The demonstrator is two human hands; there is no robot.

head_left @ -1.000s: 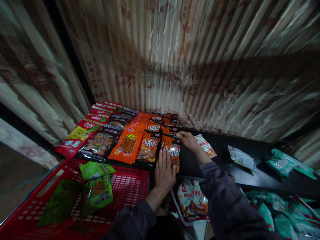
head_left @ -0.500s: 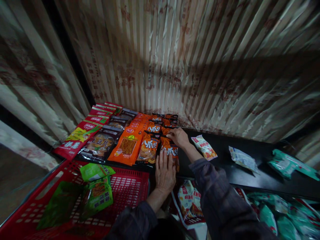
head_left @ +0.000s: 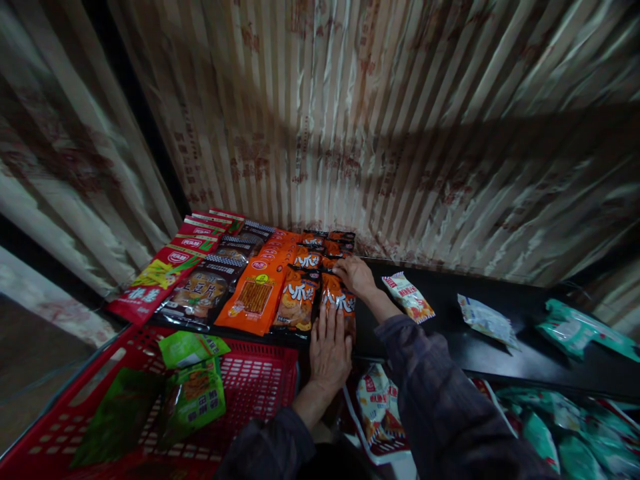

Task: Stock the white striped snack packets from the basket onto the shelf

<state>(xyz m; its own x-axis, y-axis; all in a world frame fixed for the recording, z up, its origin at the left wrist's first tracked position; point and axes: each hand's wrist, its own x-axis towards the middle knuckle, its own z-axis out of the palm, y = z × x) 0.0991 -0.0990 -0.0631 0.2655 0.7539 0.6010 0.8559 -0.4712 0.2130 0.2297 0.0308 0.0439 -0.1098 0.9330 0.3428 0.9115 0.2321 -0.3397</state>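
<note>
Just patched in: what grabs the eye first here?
Rows of bright snack packets fan across the dark shelf at centre, against a striped curtain. Both hands press flat on the rightmost orange row: left hand at its near end, right hand further back. A red basket with green packets sits lower left.

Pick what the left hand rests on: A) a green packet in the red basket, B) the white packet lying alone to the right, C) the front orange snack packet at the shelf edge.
C: the left hand lies flat on the front orange snack packet.
</note>
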